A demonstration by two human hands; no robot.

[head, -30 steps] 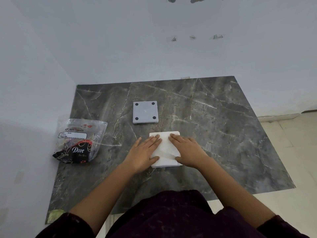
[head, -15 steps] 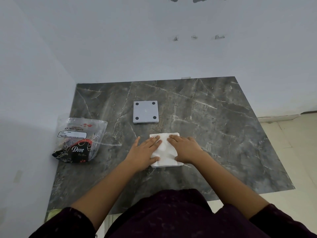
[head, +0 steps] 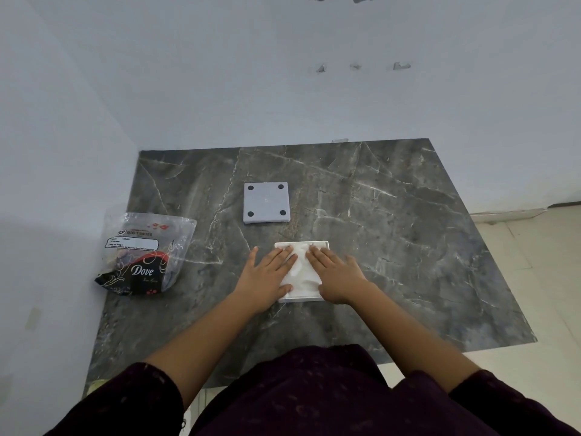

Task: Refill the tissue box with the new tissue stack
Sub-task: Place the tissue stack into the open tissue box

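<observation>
The shallow white square tissue box [head: 302,299] sits at table centre, filled with the white tissue stack [head: 301,272]. My left hand [head: 266,279] and right hand [head: 335,277] lie flat on the stack, fingers extended, gripping nothing. The grey square lid [head: 266,202], feet up, lies at 12 o'clock; the plastic tissue wrapper [head: 144,254] at 9 o'clock

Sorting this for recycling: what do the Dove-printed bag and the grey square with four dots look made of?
Bag: thin clear plastic film, glossy, crinkled, contents showing through. Grey square: likely matte moulded plastic, flat and rigid; its dark dots look like rubber feet, though that's uncertain.
</observation>
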